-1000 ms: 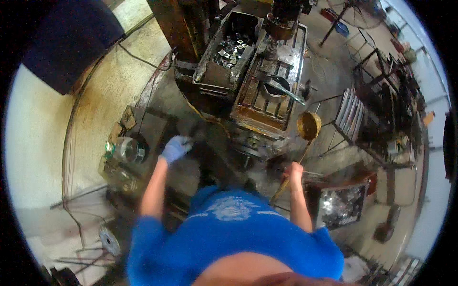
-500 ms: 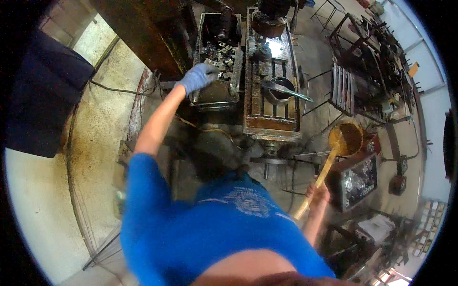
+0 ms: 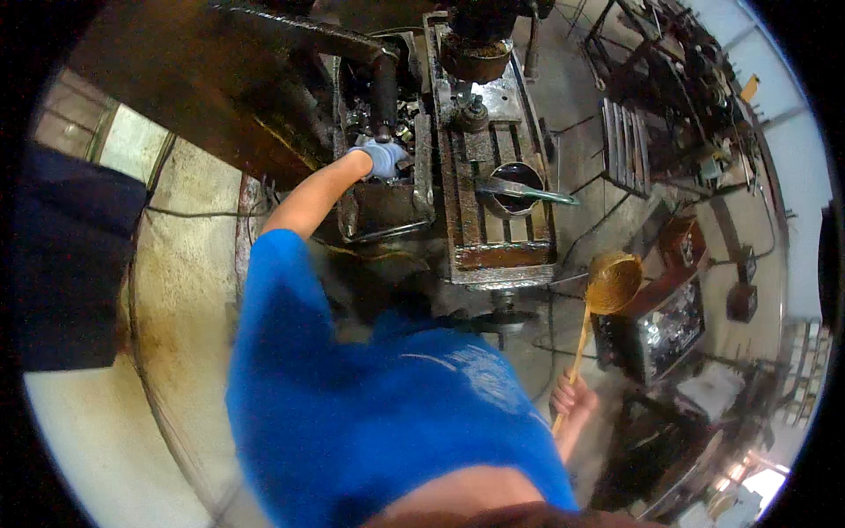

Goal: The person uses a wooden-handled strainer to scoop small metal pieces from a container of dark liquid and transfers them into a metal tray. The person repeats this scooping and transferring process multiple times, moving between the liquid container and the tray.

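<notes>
Gloved left hand (image 3: pixel 384 160) is resting over metal pieces (image 3: pixel 407 130) toward near edge of bin (image 3: pixel 423 172), grip hidden, cannot tell | right hand (image 3: pixel 574 396) is gripping long-handled scoop (image 3: pixel 614 283), seemingly keeping it clear of near-right corner of machine table (image 3: pixel 502 257) | brush (image 3: pixel 539 194) is lying across pan (image 3: pixel 510 212), presumably containing drips

The shirt (image 3: pixel 396 431) is blue with pale print (image 3: pixel 493 378), the glove (image 3: pixel 381 160) pale blue, the ladle (image 3: pixel 613 283) yellow-brown.
</notes>
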Available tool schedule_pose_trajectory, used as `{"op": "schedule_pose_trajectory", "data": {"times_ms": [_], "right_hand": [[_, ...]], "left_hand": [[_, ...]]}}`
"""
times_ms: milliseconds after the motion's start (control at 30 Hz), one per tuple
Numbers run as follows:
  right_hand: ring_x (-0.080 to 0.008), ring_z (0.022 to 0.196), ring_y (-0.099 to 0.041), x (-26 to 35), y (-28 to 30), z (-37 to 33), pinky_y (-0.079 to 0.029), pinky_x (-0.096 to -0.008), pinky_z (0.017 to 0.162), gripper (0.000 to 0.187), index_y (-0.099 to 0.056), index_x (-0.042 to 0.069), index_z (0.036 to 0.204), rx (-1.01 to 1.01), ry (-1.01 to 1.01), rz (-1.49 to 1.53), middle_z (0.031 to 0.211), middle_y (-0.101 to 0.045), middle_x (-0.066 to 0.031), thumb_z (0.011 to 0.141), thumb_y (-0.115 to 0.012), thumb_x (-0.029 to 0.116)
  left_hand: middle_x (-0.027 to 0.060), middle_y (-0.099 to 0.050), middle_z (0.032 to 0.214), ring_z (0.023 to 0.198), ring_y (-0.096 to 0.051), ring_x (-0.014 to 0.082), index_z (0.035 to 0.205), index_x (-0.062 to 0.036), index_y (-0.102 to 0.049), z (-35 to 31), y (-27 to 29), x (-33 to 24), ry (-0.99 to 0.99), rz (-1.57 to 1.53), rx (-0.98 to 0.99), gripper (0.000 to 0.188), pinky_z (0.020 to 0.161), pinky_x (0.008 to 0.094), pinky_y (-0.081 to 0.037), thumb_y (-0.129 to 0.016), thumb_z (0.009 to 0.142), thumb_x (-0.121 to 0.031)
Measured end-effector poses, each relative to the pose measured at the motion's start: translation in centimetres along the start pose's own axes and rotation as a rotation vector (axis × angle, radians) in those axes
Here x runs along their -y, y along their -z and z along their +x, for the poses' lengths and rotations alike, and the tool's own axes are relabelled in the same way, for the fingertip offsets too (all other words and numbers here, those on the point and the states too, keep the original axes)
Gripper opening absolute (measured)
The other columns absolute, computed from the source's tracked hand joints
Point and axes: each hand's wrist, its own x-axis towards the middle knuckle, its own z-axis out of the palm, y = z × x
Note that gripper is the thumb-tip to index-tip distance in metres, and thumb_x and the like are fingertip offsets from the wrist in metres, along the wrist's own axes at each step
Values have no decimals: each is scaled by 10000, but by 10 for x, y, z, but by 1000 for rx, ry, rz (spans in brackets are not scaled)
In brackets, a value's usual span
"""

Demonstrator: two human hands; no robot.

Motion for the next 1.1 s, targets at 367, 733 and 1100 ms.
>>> {"op": "schedule_pose_trajectory", "data": {"times_ms": [367,733,1100], "right_hand": [[-74,503,-368,-92,-44,27,-317,-182,372,562,-391,-24,1051,-175,209,82,679,-365,-14,693,-693,286],[-70,486,-358,-103,-50,26,-312,-182,363,543,-403,-25,1038,-299,282,65,660,-366,-2,703,-682,298],[-53,458,-339,-107,-63,25,-303,-179,357,462,-431,7,997,-411,323,51,639,-346,18,716,-640,308]], "left_hand": [[154,-578,1027,898,-580,318,1042,-75,-549,88,-116,51,-448,493,147,376,732,418,-474,-561,693,-213],[148,-580,1015,881,-582,305,1030,-79,-552,111,-139,18,-512,463,135,346,713,404,-471,-545,705,-198],[143,-582,1003,864,-584,291,1018,-83,-554,109,-181,39,-574,464,165,317,694,391,-469,-528,718,-183]]}}
